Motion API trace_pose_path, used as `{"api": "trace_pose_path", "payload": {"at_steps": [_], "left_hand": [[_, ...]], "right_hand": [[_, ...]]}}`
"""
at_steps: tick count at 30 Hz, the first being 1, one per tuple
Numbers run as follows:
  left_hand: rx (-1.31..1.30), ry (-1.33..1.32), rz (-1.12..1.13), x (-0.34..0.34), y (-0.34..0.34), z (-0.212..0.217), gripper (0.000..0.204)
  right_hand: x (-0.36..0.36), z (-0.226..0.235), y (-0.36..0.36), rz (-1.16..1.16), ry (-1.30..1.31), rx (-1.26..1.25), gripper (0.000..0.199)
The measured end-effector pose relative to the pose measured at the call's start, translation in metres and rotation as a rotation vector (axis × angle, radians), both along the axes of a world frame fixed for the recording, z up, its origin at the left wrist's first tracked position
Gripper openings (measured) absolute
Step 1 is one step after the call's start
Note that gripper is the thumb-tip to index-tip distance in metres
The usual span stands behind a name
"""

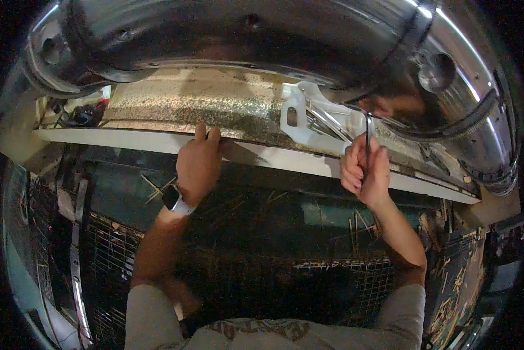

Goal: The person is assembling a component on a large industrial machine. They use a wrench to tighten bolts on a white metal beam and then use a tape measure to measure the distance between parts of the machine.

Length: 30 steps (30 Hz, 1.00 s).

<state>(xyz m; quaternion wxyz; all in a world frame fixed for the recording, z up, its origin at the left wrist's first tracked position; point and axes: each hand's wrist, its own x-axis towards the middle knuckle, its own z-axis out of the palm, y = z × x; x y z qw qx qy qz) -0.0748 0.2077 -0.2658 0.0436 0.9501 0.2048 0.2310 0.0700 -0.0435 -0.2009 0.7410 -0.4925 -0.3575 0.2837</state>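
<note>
My left hand rests on the white front edge of a long narrow shelf. Two of its fingers stretch over the rim, and I see nothing held in it. Farther right, my right hand is closed around a thin dark rod that stands nearly upright out of the fist. Just beyond that hand, a cut-open translucent plastic jug lies on the shelf with several slim metal rods inside. The lower end of the dark rod is hidden by my fingers.
A large shiny metal cylinder with holes spans the far side above the shelf. Small black and red items lie at the shelf's left end. Below are wire grids and scattered thin sticks.
</note>
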Motion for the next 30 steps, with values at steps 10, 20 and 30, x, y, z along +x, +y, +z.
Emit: {"api": "trace_pose_path", "payload": {"at_steps": [10, 20, 30], "left_hand": [[-0.047, -0.036, -0.044, -0.005, 0.007, -0.003, 0.028], [-0.082, -0.061, -0.095, -0.008, 0.015, -0.004, 0.032], [-0.076, -0.114, -0.084, -0.008, 0.014, -0.009, 0.029]], "right_hand": [[-0.015, 0.037, -0.049, -0.364, -0.597, -0.399, 0.024], [-0.008, 0.061, -0.019, -0.354, -0.926, -0.530, 0.025], [-0.011, 0.061, -0.014, -0.670, -1.279, -0.659, 0.018]]}}
